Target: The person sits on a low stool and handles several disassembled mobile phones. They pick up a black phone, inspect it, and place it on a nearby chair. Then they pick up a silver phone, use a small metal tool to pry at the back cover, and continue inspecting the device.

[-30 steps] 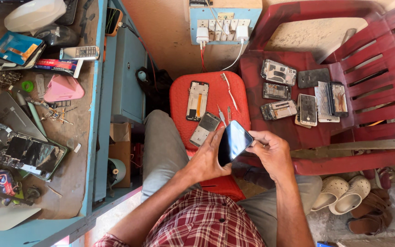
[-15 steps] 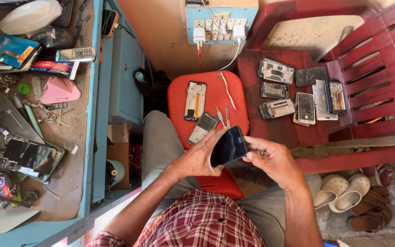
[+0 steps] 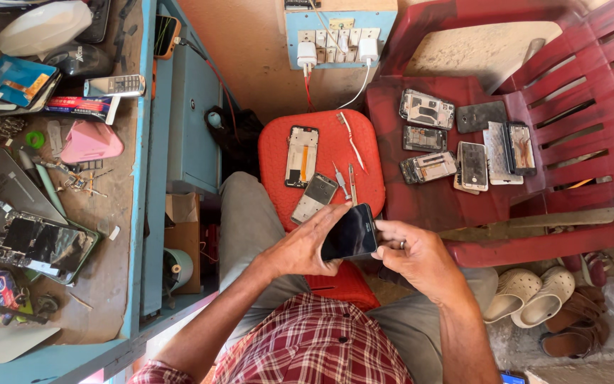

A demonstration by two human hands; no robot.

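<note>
A black smartphone (image 3: pixel 349 233) with a dark screen is held between both my hands above my lap. My left hand (image 3: pixel 300 245) grips its left edge, fingers curled over the top. My right hand (image 3: pixel 413 256) holds the right edge with thumb and fingers. Just beyond the phone stands a red stool (image 3: pixel 364 142) carrying a phone frame (image 3: pixel 302 156), a silver phone part (image 3: pixel 315 198), tweezers (image 3: pixel 352 183) and a thin white tool (image 3: pixel 350 141).
A red plastic chair (image 3: pixel 570 213) on the right holds several opened phones and parts (image 3: pixel 463 139). A cluttered blue workbench (image 3: pixel 136 213) stands left. A wall socket board (image 3: pixel 335 39) with chargers is ahead. White sandals (image 3: pixel 527 295) lie at lower right.
The phone has been turned from a steep tilt toward flat, screen up, and lowered slightly in my hands. Both hands keep their hold on it.
</note>
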